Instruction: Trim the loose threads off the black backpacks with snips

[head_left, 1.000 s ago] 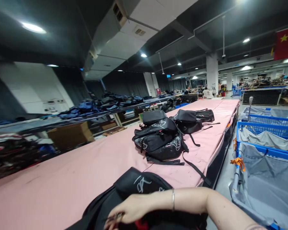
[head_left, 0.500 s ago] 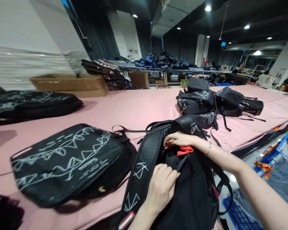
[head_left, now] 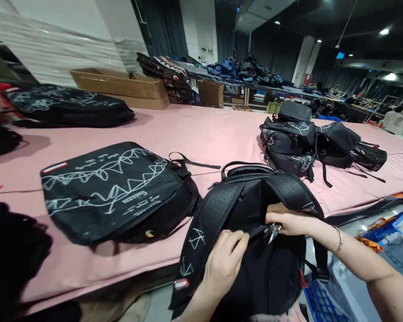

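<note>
A black backpack with white scribble prints hangs over the near edge of the pink table, its padded back and straps facing me. My left hand grips the backpack's back panel beside a shoulder strap, fingers curled. My right hand is closed on a small metal tool, perhaps snips, held against a thin strap at the backpack's middle. A bracelet sits on my right wrist.
A flat black bag with white line print lies to the left. A pile of black backpacks sits at the far right of the table. Cardboard boxes stand behind. Blue baskets line the floor on the right.
The view swung left and down. The red piece seen by my right hand is gone from sight. My right hand moved lower onto the backpack's middle, with a metal tool in it.
</note>
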A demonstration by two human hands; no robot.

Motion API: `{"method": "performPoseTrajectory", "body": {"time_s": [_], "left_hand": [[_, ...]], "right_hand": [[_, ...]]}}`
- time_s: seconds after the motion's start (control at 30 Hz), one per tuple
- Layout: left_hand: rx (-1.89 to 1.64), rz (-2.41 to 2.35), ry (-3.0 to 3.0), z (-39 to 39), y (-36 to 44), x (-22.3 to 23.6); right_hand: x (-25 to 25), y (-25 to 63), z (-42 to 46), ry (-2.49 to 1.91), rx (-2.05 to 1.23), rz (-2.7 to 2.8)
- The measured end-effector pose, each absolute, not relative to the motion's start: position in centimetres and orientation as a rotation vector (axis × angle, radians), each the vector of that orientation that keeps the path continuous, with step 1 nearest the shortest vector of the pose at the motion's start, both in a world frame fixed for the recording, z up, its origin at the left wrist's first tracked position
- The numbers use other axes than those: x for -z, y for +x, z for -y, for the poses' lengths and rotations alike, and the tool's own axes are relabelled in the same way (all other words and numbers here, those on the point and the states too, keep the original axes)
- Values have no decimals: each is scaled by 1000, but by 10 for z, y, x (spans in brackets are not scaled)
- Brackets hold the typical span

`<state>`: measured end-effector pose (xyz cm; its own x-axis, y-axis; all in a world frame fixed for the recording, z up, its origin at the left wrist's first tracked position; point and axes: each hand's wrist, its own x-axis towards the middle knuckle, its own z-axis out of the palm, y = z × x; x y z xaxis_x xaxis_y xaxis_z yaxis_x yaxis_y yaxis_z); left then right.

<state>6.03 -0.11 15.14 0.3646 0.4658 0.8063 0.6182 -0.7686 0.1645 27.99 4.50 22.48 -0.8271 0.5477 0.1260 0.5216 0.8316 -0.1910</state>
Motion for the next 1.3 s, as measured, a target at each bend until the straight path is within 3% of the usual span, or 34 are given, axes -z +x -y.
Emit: {"method": "performPoseTrajectory", "body": {"time_s": [0.1,0.2,0.3,0.5,0.63,0.9,1.3], "left_hand": [[1384,1024,-2368,7,69,-149],[1445,1010,-2382,12,77,-147],[1528,905,-2433,15,85,-145],[1501,853,-2425,20,93,-139],[1392,927,-2436,25,94,-138],[1375,974,-2497,32,91,-141],[1381,970,-2506,37,90,-140]], "right_hand": [[-222,286,-31,-713,122,2932],[-218,293,-22,-657,212,2983],[-218,299,-17,-770,15,2964],[-245,296,-16,-1143,-679,2636],[-260,288,-18,-1308,-844,2557],[-255,278,-21,-1537,-721,2562],[-255,273,-21,-1494,-492,2780]]}}
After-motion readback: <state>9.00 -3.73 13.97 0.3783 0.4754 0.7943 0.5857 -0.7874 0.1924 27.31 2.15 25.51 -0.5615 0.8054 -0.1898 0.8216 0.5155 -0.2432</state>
